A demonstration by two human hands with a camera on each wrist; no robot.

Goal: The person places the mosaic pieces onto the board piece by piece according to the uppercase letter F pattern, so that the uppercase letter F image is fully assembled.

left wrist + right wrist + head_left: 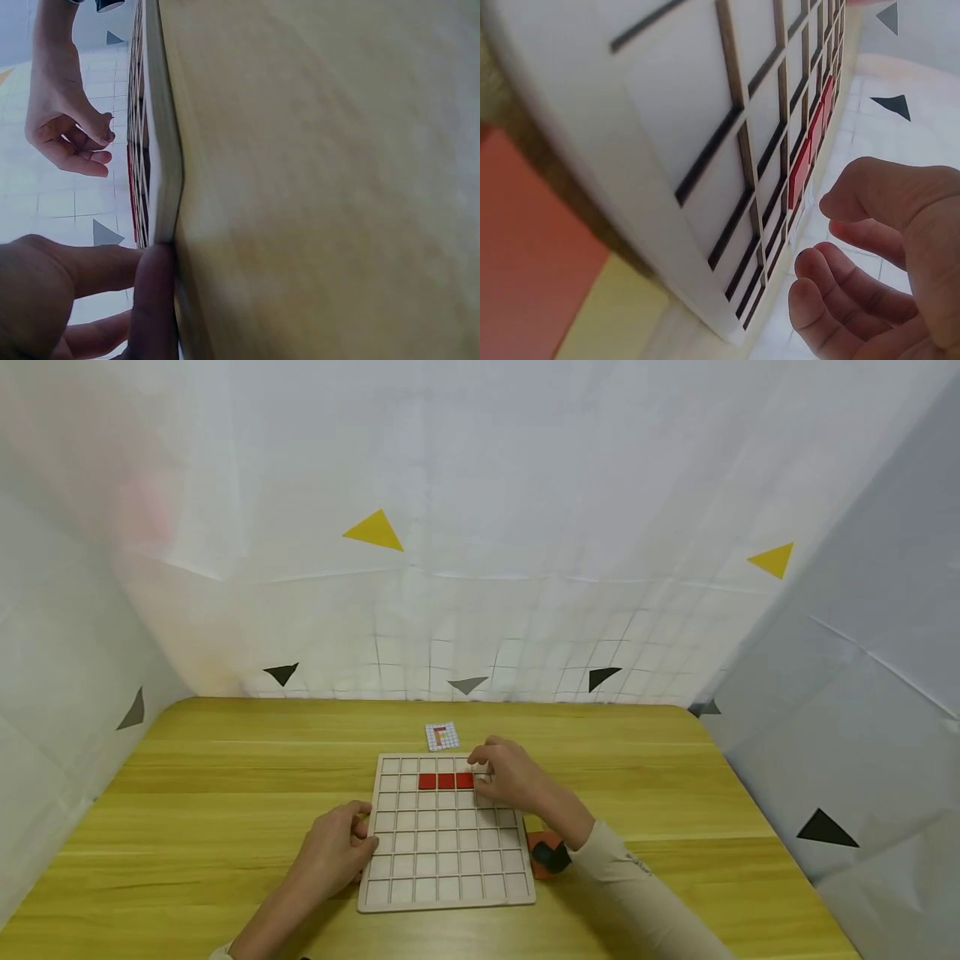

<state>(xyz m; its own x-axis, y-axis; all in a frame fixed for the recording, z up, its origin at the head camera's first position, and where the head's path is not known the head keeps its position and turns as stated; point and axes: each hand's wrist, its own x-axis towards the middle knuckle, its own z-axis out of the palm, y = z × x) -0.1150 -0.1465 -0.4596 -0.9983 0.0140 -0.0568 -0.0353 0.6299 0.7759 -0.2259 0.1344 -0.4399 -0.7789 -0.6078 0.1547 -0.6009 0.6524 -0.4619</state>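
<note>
A pale square board (427, 889) divided into a grid lies on the wooden table. Three red square tiles (446, 782) sit side by side in its second row from the far edge. My left hand (335, 846) rests at the board's left edge, and in the left wrist view its fingertips (155, 259) touch the side of the board. Over the far right part of the board hovers my right hand (512, 777), close to the rightmost red tile. Its thumb and fingers are loosely bent and apart, with nothing visible between them in the right wrist view (870, 255).
Beyond the board's far edge lies a small card (442, 736) printed with a coloured pattern on a grid. An orange-red piece (542, 870) lies against the board's right side, partly behind a black object (551, 857) at the right wrist. White sheets (480, 610) enclose the table.
</note>
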